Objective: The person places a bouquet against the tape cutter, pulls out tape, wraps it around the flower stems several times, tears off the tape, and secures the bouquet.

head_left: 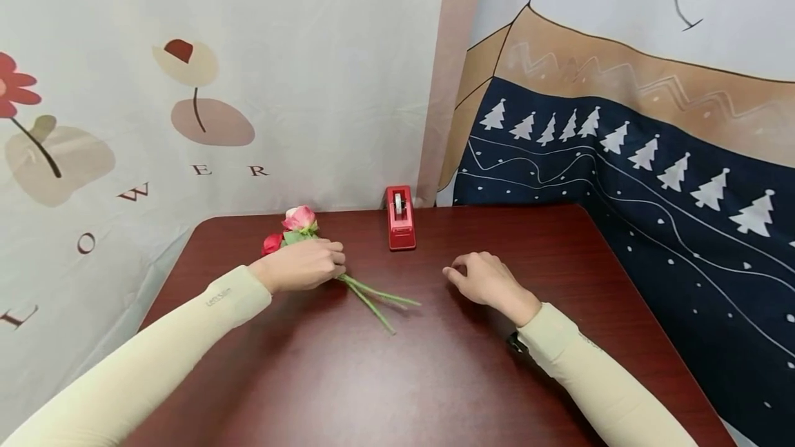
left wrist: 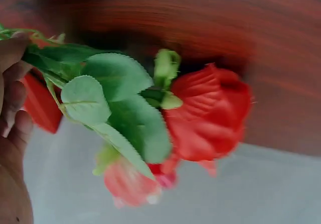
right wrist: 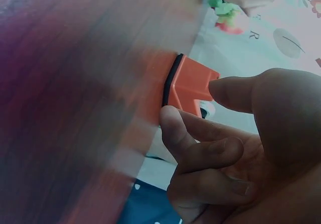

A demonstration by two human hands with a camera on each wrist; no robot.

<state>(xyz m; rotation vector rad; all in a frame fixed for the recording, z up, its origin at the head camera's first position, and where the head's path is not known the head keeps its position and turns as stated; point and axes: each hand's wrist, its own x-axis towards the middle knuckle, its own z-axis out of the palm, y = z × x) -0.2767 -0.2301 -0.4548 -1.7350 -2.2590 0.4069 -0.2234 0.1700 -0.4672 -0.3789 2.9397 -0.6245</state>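
My left hand point(head_left: 304, 264) grips the stems of some artificial flowers, its fingers curled round them. A pink bloom point(head_left: 300, 217) and a red bloom point(head_left: 271, 244) stick out beyond the hand, and green stems point(head_left: 373, 299) spread out on its other side. The left wrist view shows green leaves point(left wrist: 133, 126) beside the large red bloom point(left wrist: 208, 114). My right hand point(head_left: 487, 281) hovers over the table to the right of the stems, holding nothing, thumb and index finger apart and the other fingers loosely bent. It touches nothing in the head view.
A red tape dispenser point(head_left: 401, 219) stands near the back edge of the dark red-brown table point(head_left: 348, 378), between and beyond both hands. Behind the table hang a pale curtain point(head_left: 341, 88) with printed flowers and letters, and a navy cloth point(head_left: 559, 164) with white trees.
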